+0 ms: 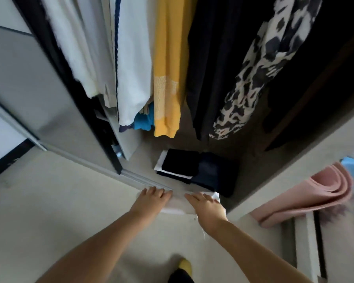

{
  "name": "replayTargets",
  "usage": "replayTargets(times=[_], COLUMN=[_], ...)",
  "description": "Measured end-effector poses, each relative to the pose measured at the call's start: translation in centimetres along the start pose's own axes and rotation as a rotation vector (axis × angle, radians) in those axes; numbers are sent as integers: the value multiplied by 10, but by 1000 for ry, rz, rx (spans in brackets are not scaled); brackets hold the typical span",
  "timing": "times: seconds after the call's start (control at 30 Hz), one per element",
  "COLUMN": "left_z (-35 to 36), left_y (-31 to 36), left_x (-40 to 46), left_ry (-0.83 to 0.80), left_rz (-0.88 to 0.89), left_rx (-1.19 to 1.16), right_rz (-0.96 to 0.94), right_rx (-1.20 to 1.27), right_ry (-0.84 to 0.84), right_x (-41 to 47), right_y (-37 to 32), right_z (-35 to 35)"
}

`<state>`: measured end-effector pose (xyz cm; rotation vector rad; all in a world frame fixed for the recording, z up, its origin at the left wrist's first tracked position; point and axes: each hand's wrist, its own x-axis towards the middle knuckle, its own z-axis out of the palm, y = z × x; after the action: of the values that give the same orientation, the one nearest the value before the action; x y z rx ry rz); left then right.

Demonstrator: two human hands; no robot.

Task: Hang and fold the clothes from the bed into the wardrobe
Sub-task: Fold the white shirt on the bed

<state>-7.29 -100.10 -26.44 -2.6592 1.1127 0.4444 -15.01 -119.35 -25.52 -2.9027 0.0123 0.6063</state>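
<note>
Pale floor [49, 211], grey sliding door [29, 88], rolled pink mat [315, 197] against the right wall.

Five hanging garments [166, 78], two folded stacks [180, 163], one rolled mat [323, 195].

Both forearms bare to the frame edge, no sleeves, watch or rings visible. Left hand [152, 198] and right hand [204, 203] ungloved. Yellow rounded slipper toe [185, 265] above a dark trouser leg [180, 276].
</note>
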Motion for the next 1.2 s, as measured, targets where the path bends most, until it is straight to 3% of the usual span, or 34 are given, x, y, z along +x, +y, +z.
replayTargets(times=[0.23, 0.4, 0.5, 0.6, 0.67, 0.77, 0.87, 0.93, 1.03, 1.2], left_z=[102, 194, 220, 220, 230, 273, 353, 389, 392, 344], left_y=[-63, -110, -139, -163, -175, -169, -145, -137, -141, -137], left_x=[142, 261, 342, 412, 457, 507, 535, 541, 546, 510], left_ry=[-133, -102, 43, 174, 266, 281, 190, 171, 194, 3], left_rz=[77, 192, 198, 148, 133, 104, 40, 29, 12, -13], left_rx=[19, 51, 96, 56, 1, -9, -24, -101, -98, -3], right_rz=[15, 55, 73, 53, 64, 159, 215, 229, 227, 190], right_rx=[-44, -191, -215, -416, -431, -291, -185, -116, -76, -12], right_ry=[-83, -99, 40, 393, 459, 403, 134, 123, 159, 19], right_x=[153, 274, 353, 408, 445, 483, 510, 518, 526, 505], right_y=[33, 61, 89, 113, 133, 151, 168, 176, 183, 171], right_z=[73, 144, 155, 140, 152, 183, 261, 301, 313, 280])
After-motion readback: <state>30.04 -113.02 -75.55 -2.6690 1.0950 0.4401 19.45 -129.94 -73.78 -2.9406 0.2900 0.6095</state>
